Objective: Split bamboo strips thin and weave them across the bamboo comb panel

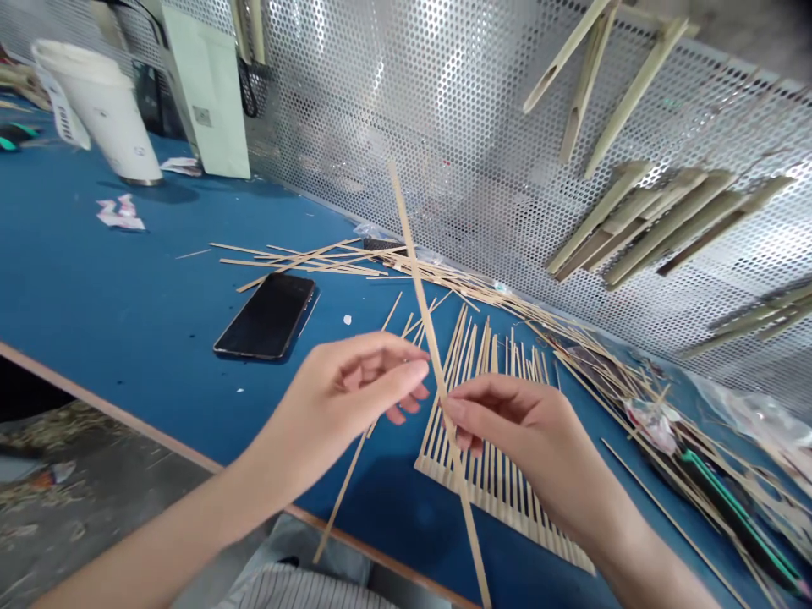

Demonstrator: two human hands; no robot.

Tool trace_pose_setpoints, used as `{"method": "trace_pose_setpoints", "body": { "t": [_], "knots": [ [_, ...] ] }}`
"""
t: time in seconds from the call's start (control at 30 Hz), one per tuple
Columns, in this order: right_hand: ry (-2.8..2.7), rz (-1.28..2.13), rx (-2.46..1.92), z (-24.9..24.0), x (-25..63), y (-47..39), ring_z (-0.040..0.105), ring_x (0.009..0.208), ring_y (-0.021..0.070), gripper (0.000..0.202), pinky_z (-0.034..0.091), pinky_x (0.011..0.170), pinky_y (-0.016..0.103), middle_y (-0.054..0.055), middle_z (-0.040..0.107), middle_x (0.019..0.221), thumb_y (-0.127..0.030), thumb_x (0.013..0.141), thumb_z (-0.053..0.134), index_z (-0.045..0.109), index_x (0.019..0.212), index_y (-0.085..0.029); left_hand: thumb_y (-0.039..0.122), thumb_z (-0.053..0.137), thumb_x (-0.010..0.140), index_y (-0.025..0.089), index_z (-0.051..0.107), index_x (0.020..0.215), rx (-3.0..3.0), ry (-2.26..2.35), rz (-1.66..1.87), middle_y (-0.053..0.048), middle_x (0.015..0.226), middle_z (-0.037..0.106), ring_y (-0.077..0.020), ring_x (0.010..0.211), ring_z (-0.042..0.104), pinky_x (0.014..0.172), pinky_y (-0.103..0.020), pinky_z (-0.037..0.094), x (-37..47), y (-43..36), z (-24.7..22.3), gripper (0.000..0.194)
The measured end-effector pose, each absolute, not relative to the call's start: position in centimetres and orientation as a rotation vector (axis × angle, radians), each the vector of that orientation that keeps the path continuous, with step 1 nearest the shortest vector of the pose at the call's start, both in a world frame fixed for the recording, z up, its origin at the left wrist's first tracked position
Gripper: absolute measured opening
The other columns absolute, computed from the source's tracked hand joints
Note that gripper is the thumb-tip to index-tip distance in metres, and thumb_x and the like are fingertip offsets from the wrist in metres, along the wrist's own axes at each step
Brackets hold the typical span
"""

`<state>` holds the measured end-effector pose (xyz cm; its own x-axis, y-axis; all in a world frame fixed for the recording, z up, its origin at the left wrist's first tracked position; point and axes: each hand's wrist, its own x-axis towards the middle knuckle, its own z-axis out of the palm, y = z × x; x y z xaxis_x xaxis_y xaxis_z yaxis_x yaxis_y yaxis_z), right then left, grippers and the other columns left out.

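Note:
A long flat bamboo strip (422,292) rises at a slant over the table, its lower end near the front edge. My right hand (513,414) pinches it near the middle between thumb and fingers. Just left of the strip, my left hand (364,381) has curled fingers, the thumb near the fingertips; whether it touches the strip or holds anything is too small to tell. Below my right hand lies a comb-like bamboo piece (501,499) with many thin prongs pointing away from me. Loose thin strips (346,491) lie under and beside my left hand.
A phone (270,317) lies on the blue table (158,330). More strips (304,258) spread along the perforated metal panel (355,110). A white cup (105,110) stands back left. Green-and-black tools (736,507) lie at right; split bamboo pieces (672,220) hang on the panel.

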<state>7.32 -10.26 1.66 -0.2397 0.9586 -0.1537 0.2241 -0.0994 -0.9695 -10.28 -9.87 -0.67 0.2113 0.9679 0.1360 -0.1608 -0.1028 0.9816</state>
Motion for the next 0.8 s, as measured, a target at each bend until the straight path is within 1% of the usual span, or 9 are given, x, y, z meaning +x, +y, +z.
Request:
{"method": "trace_pose_setpoints", "body": {
  "t": [0.07, 0.13, 0.23, 0.33, 0.43, 0.47, 0.6, 0.7, 0.8],
  "knots": [
    [-1.475, 1.495, -1.356, 1.5, 7.4, -10.7, 0.054, 0.050, 0.0073, 0.005, 0.045, 0.049, 0.015, -0.002, 0.060, 0.055, -0.021, 0.069, 0.072, 0.068, 0.068, -0.019, 0.026, 0.061, 0.081, 0.021, 0.069, 0.081, 1.274, 0.863, 1.272, 0.002, 0.062, 0.065, -0.0093, 0.055, 0.060, 0.047, -0.012, 0.051, -10.7, -9.3, -0.4, 0.009],
    [-1.472, 1.559, -1.363, 1.2, 7.5, -11.1, 0.053, 0.050, 0.0071, 0.006, 0.045, 0.049, 0.015, -0.003, 0.060, 0.054, -0.019, 0.069, 0.071, 0.066, 0.067, -0.019, 0.024, 0.060, 0.081, 0.019, 0.069, 0.074, 1.271, 0.845, 1.240, 0.001, 0.061, 0.064, -0.0090, 0.054, 0.059, 0.049, -0.013, 0.052, -10.9, -8.9, -0.2, 0.013],
    [-1.500, 1.574, -1.380, 0.9, 7.8, -11.5, 0.055, 0.051, 0.0073, 0.006, 0.046, 0.050, 0.015, -0.003, 0.060, 0.055, -0.021, 0.071, 0.071, 0.066, 0.068, -0.019, 0.020, 0.060, 0.080, 0.017, 0.068, 0.068, 1.235, 0.833, 1.171, 0.000, 0.062, 0.064, -0.0095, 0.053, 0.060, 0.050, -0.014, 0.053, -10.8, -8.7, -0.1, 0.016],
    [-1.495, 1.451, -1.398, 1.0, 7.9, -11.4, 0.059, 0.060, 0.0086, 0.010, 0.049, 0.056, 0.015, -0.001, 0.064, 0.066, -0.028, 0.071, 0.072, 0.068, 0.077, -0.021, 0.019, 0.060, 0.080, 0.016, 0.068, 0.067, 1.184, 0.801, 1.131, -0.001, 0.062, 0.065, -0.0093, 0.052, 0.061, 0.049, -0.014, 0.053, -10.5, -9.0, -0.1, 0.016],
    [-1.508, 1.292, -1.288, 1.6, 7.4, -11.1, 0.063, 0.074, 0.0098, 0.016, 0.051, 0.066, 0.015, -0.001, 0.068, 0.080, -0.027, 0.072, 0.073, 0.067, 0.086, -0.024, 0.016, 0.057, 0.081, 0.016, 0.069, 0.069, 1.160, 0.774, 1.052, 0.000, 0.061, 0.065, -0.0082, 0.054, 0.061, 0.051, -0.012, 0.053, -10.1, -9.4, 0.0, 0.016],
    [-1.515, 1.270, -1.236, 1.8, 7.2, -11.0, 0.063, 0.074, 0.0097, 0.014, 0.052, 0.066, 0.015, -0.002, 0.068, 0.080, -0.025, 0.073, 0.072, 0.067, 0.086, -0.024, 0.015, 0.056, 0.081, 0.016, 0.069, 0.071, 1.158, 0.764, 1.020, 0.001, 0.061, 0.065, -0.0077, 0.054, 0.061, 0.052, -0.012, 0.053, -10.0, -9.6, 0.1, 0.016],
    [-1.530, 1.183, -1.175, 2.5, 6.3, -10.7, 0.063, 0.065, 0.0089, 0.006, 0.052, 0.063, 0.015, -0.002, 0.067, 0.071, -0.016, 0.074, 0.069, 0.067, 0.078, -0.020, 0.012, 0.053, 0.082, 0.017, 0.069, 0.071, 1.181, 0.747, 0.994, 0.003, 0.063, 0.065, -0.0072, 0.056, 0.062, 0.053, -0.012, 0.054, -9.6, -10.3, 0.1, 0.020],
    [-1.521, 1.120, -1.244, 2.7, 6.0, -10.8, 0.062, 0.062, 0.0084, 0.006, 0.051, 0.059, 0.013, -0.002, 0.067, 0.068, -0.014, 0.072, 0.069, 0.067, 0.072, -0.019, 0.014, 0.052, 0.084, 0.017, 0.067, 0.071, 1.249, 0.788, 1.040, 0.003, 0.061, 0.063, -0.0073, 0.055, 0.063, 0.051, -0.011, 0.053, -9.4, -10.7, -0.1, 0.020],
    [-1.483, 1.157, -1.277, 2.9, 5.9, -10.9, 0.060, 0.060, 0.0074, 0.007, 0.049, 0.057, 0.012, -0.003, 0.065, 0.064, -0.012, 0.070, 0.069, 0.065, 0.068, -0.017, 0.016, 0.053, 0.084, 0.016, 0.065, 0.068, 1.338, 0.838, 1.100, 0.004, 0.057, 0.062, -0.0062, 0.052, 0.062, 0.050, -0.009, 0.051, -9.3, -11.1, -0.4, 0.020]
  ]
}}
